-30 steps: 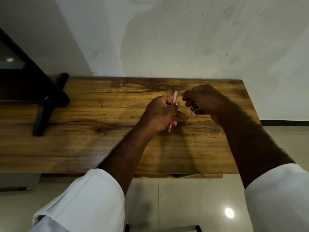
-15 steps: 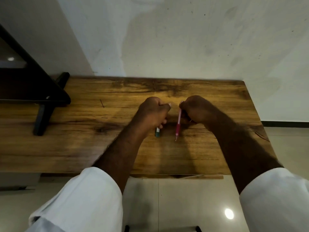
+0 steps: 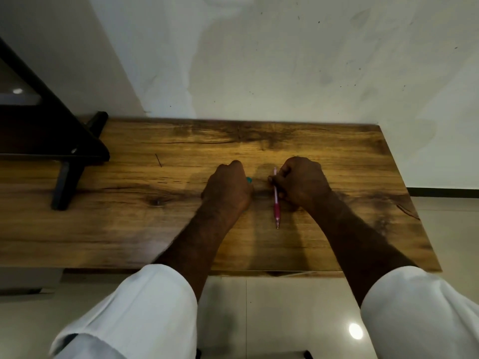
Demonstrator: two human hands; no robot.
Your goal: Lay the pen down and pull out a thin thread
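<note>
- Two hands are set close together over the middle of the wooden surface, each curled round a small item.
- A pink pen is pinched by the right hand near its upper end; the thumb and forefinger are curled against the barrel, and the other fingers are folded into the palm.
- The pen's long axis runs nearly straight toward the person, with the tip pointing at the near edge of the surface and the far end hidden among the fingers. Whether the tip touches the wood cannot be told.
- The pen lies on the inner side of the right hand, in the gap between the two hands, and is much nearer to the right hand than to the left.
- The left hand is closed in a fist, knuckles up; a small green object is seen poking out at its thumb side, toward the pen. Only a sliver is shown, so what it is cannot be told.
- The green object and the pen are held just apart, not touching.
- Both forearms are stretched out from white sleeves and converge toward the centre, with the wrists low over the wood.
- A dark stand is placed on the surface well to the left, away from both hands.
</note>
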